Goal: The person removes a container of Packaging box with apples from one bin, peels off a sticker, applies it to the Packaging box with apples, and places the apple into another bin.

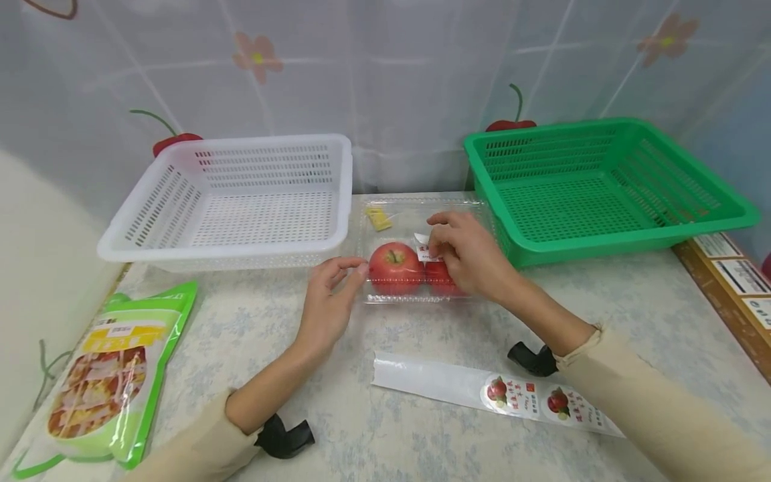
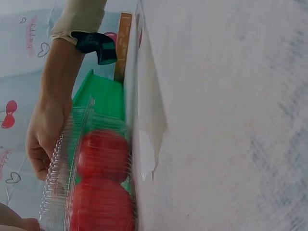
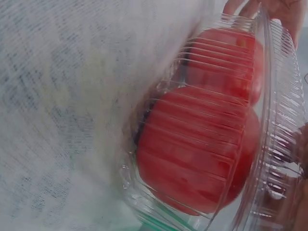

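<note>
Mid-desk, toward the back edge: we find a clear ribbed plastic clamshell box point(image 1: 421, 258) sitting between a white slotted plastic basket point(image 1: 241, 201) on the left and a green slotted plastic basket point(image 1: 602, 187) on the right. Inside the box, two red apples lie side by side at its near end, the left apple point(image 1: 395, 268) in full view, the right apple point(image 1: 442, 278) partly behind the hand. A small yellow packet point(image 1: 378, 218) lies in the far end of the box.

Our left hand point(image 1: 328, 304) rests at the box's left near corner, fingers point(image 1: 355, 270) lightly bent and touching the plastic wall beside the left apple; we read no full grip there, only contact. Our right hand point(image 1: 466, 258) sits on top of the lid over the right apple, fingers curled, pinching a small white and red label point(image 1: 424, 249) against the lid. The right wrist view shows both apples pressed close behind the ribbed wall point(image 3: 226, 144); the left wrist view shows the same box point(image 2: 72, 163) edge-on with the right hand point(image 2: 45, 134) over it.

Near desk edge, right of centre: a long white backing strip point(image 1: 434, 378) carrying two round apple stickers point(image 1: 512, 395). Left near corner: a green and yellow printed food pouch point(image 1: 114, 381), lying flat. Black wrist mounts on both cream sleeves.
</note>
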Tool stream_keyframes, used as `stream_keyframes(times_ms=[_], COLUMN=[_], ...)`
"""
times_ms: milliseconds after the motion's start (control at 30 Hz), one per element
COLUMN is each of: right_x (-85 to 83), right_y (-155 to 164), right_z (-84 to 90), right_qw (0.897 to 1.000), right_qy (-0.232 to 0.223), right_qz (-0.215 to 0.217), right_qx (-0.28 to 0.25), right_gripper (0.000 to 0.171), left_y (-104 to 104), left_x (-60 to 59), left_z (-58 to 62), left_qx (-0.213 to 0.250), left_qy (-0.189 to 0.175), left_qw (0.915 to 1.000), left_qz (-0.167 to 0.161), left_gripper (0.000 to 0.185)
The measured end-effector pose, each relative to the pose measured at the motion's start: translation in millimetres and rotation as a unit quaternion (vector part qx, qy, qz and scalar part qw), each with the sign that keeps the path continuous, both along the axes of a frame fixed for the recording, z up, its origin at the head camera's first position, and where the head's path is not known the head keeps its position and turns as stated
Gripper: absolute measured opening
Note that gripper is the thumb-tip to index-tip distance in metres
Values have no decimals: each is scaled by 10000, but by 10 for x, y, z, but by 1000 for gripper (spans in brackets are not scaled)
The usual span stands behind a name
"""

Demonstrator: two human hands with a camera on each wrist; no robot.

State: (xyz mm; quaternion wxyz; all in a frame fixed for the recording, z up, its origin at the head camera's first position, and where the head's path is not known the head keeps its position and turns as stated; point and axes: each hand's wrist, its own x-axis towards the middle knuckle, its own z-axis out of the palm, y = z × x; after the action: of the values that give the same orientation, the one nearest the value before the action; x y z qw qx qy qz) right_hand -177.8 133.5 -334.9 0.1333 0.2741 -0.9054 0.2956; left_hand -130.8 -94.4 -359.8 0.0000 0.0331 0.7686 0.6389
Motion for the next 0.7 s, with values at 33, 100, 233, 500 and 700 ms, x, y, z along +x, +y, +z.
stream_keyframes(times_ms=[33,100,233,500,700], right_x=[6,15,17,66,68], right_y=[-3,-12,-28,-35,-49], right_z=[0,11,52,129,112], right_qw=[9998,9980,9895,9376,9386], right_qy=[-13,-40,-132,-1308,-1145], right_qz=[-37,-112,-279,-842,-951], right_qx=[178,614,1413,3111,3113], right_gripper=[23,21,34,58,68], left_y=[1,-6,-30,-23,-39], left_x=[-8,-22,-44,-55,-59], left_z=[3,11,22,-7,-18], left_qx=[158,455,690,903,950], left_qy=[-93,-367,-731,-782,-901], left_qw=[9998,9983,9949,9926,9913], left_qz=[-10,-58,-69,-214,-120], left_gripper=[21,19,22,23,24])
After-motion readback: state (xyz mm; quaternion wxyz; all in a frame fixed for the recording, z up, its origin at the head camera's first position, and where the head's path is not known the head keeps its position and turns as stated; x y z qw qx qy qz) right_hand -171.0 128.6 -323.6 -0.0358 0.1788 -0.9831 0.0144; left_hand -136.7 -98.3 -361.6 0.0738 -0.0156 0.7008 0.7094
